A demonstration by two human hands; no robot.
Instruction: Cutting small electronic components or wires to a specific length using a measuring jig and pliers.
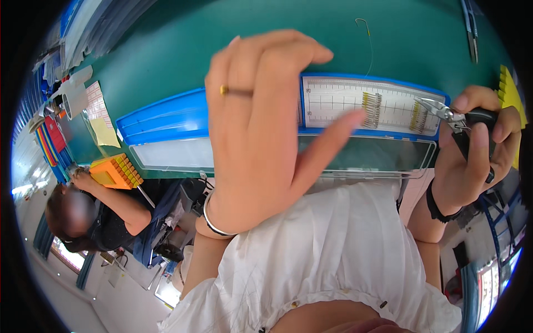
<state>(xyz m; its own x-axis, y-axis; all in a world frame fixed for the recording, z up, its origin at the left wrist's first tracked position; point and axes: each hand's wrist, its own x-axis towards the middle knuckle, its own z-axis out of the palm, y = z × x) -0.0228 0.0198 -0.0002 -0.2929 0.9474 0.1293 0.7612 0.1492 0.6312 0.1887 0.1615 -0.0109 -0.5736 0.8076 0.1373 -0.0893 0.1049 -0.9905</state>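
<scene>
My left hand (258,122), with a ring on one finger and a bracelet at the wrist, hovers over the middle of a long blue plastic case (161,116). Its fingers curl forward, the thumb stands apart, and nothing shows between them. My right hand (480,139) grips small pliers (458,122) with silver jaws and black handles. Their jaws reach over the right end of a white ruled card (338,102) in the case. Two rows of small gold and silver metal pieces (372,110) sit on this card. Beyond the case lies a fish hook (363,23) with a thin line.
The case's clear lid (175,154) lies folded toward me. A slim metal tool (471,33) rests at the far right, above a yellow scalloped piece (511,97). At left, a co-worker's hand (83,178) is near an orange-yellow block (116,171). Clear plastic sheets (105,28) lie at the far left.
</scene>
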